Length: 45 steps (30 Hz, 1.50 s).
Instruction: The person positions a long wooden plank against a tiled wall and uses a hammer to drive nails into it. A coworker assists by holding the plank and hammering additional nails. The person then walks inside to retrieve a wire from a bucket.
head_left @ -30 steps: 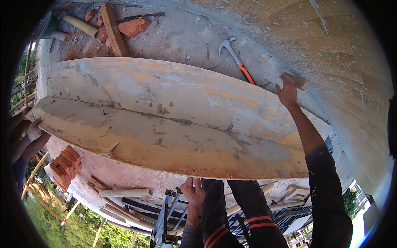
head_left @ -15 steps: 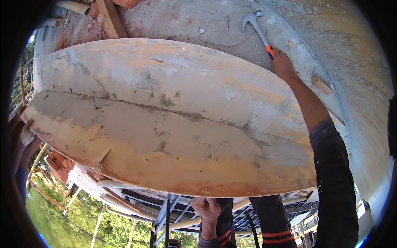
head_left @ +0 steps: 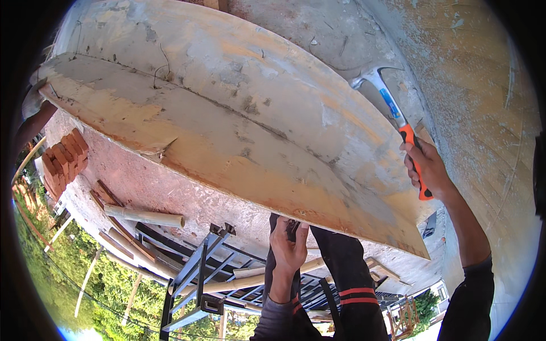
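The fingers (head_left: 412, 165) of the right hand (head_left: 432, 169) are curled all the way around the orange and black handle of a hammer (head_left: 390, 103). The hammer is up near the right end of a big, long board piece (head_left: 244, 150). Its shiny head points away from the person, and a blue label is on its neck.

The left hand (head_left: 288, 248) is at the near edge of the board piece, with its fingers half bent and its thumb up. I can't tell if it has hold of the edge.

The board piece is two long sides that meet in a fold. It is gray and yellow with brown stains. At its far left end is another person's hand (head_left: 33, 102).

Below that end sits a pile of red bricks (head_left: 68, 156). A round pole (head_left: 145, 216) lies near a dark metal frame (head_left: 196, 267). A speckled tan wall (head_left: 483, 113) is on the right.
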{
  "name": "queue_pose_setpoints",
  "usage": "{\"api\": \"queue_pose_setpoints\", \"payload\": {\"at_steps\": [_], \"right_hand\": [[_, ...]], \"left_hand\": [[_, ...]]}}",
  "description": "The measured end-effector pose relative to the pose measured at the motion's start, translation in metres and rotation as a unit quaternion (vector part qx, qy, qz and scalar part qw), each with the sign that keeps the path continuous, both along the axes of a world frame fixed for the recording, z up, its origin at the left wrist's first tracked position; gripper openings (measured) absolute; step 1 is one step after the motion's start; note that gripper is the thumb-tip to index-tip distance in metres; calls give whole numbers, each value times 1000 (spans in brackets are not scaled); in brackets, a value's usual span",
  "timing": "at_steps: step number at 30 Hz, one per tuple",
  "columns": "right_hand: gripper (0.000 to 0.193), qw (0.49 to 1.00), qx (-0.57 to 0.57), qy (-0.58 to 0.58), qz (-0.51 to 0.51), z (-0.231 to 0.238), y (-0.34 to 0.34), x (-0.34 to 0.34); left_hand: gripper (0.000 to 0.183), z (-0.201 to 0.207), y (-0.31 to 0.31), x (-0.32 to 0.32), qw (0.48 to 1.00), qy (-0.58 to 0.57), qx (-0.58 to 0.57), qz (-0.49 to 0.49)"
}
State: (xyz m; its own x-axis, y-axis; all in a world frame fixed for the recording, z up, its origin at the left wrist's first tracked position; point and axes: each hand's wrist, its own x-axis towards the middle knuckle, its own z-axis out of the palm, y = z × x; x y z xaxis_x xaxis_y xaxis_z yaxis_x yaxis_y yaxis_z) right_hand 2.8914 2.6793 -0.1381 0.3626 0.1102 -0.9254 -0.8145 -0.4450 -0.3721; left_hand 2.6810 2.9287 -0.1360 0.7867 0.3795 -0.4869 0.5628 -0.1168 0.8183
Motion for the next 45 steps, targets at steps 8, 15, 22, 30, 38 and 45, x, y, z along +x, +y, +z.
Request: {"api": "queue_pose_setpoints", "payload": {"at_steps": [8,15,22,30,38,45], "right_hand": [[45,991,97,-13,-90,121,61,-101],[46,991,28,131,-18,135,65,-111],[45,970,-55,-94,-215,155,48,-93],[52,995,37,76,-56,145,47,-101],[48,958,-13,-158,-240,139,43,-90],[51,999,12,19,-39,126,48,-112]], "left_hand": [[62,4,38,-10,964,33,-258,54],[63,-2,27,55,968,-38,-233,81],[52,-2,4,146,998,-44,8,-50],[36,-27,11,146,964,8,228,-137],[37,-33,28,134,990,-34,52,-128],[39,-32,24,125,996,-70,-30,-54]]}}
